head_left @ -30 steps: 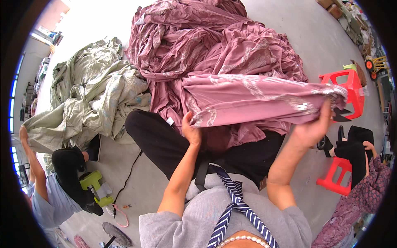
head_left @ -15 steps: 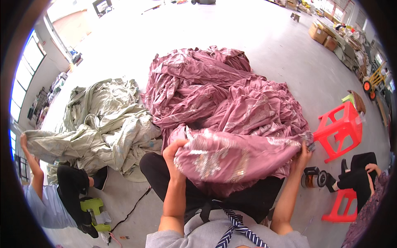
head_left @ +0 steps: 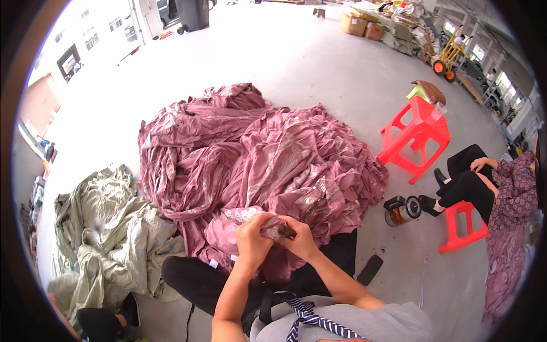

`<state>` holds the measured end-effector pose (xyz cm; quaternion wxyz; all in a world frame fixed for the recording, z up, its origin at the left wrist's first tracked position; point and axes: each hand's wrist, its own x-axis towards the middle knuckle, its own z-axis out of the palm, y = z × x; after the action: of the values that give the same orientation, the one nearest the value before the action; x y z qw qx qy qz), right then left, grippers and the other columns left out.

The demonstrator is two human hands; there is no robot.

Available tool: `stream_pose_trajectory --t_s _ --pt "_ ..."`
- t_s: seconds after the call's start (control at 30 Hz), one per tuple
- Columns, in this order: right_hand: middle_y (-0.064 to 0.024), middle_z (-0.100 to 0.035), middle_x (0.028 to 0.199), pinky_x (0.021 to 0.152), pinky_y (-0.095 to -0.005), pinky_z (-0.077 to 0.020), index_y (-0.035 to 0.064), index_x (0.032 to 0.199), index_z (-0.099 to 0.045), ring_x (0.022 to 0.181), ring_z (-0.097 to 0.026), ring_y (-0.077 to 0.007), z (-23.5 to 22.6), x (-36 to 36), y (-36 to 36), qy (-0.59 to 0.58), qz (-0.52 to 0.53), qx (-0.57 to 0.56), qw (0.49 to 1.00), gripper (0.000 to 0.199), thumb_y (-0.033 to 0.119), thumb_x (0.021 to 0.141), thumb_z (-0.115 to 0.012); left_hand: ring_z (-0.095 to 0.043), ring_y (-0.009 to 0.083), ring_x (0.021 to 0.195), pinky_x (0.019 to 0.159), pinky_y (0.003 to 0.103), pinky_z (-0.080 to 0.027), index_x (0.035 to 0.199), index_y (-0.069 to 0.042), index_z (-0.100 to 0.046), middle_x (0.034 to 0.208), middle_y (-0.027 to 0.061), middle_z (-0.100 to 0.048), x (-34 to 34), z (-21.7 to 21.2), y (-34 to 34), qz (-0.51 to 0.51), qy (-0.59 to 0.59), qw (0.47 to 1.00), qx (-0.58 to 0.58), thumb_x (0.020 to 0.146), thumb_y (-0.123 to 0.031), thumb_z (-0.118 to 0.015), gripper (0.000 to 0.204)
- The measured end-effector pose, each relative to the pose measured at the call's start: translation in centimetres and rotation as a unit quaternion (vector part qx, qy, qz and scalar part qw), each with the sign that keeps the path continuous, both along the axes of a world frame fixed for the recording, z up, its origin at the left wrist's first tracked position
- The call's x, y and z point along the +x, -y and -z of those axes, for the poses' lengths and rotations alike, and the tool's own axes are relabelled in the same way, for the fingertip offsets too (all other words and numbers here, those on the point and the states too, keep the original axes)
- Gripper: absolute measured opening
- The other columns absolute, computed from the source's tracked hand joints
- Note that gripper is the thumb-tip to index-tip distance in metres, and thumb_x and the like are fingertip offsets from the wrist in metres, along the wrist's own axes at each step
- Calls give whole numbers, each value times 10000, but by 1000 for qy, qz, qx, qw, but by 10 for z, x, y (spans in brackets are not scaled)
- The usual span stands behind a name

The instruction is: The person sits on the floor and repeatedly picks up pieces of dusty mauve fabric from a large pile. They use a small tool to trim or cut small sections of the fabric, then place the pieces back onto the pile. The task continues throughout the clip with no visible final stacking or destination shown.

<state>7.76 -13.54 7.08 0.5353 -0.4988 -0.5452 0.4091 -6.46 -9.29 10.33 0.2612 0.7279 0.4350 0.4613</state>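
Dusty-pink patterned fabric (head_left: 290, 154) lies in a large crumpled heap on the pale grey floor (head_left: 319, 62); the left hand (head_left: 253, 236) and right hand (head_left: 298, 239) sit close together at its near side, each grip pinching a gathered part.

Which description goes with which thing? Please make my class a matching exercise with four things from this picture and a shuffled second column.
Things:
1. Pink fabric
2. Pale green fabric
3. Glass pot
4. Tie

Descriptions:
A. Striped, navy and white
B. Heaped at the picture's lower left
C. Black-handled, at the picture's right
D. Pinched by the left hand and right hand

Pairs: 1-D, 2-B, 3-C, 4-A
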Motion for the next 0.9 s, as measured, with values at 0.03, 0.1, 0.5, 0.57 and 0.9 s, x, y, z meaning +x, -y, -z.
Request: stream_pose_trajectory --t_s 0.03,0.1,0.5,0.57,0.9 --pt "-54 -631 936 680 -255 -479 27 1082 -579 784 -598 -114 11 6 -5 53 19 -8 998 402 -14 694 -674 -650 219 745 677 279 -487 868 -17 -628 785 120 -646 -3 0 -2 -10 2 1000 6 594 84 -601 293" --pt "-52 -612 765 625 -234 -448 19 940 -611 704 -562 -82 1 21 -13 83 108 34 990 202 -9 740 -597 -638 212 722 662 267 -476 865 -28 -634 770 111 -641 -21 3 -4 -57 -5 998 -2 583 120 -558 328" --pt "54 -525 737 581 -167 -356 11 902 -599 639 -431 -5 -6 62 -27 55 200 18 978 205 -91 744 -519 -570 120 713 666 218 -444 968 -16 -614 848 49 -617 -93 148 29 -262 180 928 -194 642 120 -536 362" --pt "52 -526 734 570 -167 -364 18 895 -598 629 -434 -4 -3 62 -28 38 199 21 979 173 -76 763 -536 -567 104 714 666 215 -449 990 -13 -594 815 40 -613 -101 179 37 -318 243 890 -220 726 28 -626 269" --pt "35 -547 714 541 -188 -383 28 908 -600 591 -472 -37 25 93 -40 -60 252 -14 966 155 -14 761 -572 -508 56 646 606 186 -410 831 -11 -593 733 -25 -572 -122 36 15 -295 318 901 0 759 23 -634 90"
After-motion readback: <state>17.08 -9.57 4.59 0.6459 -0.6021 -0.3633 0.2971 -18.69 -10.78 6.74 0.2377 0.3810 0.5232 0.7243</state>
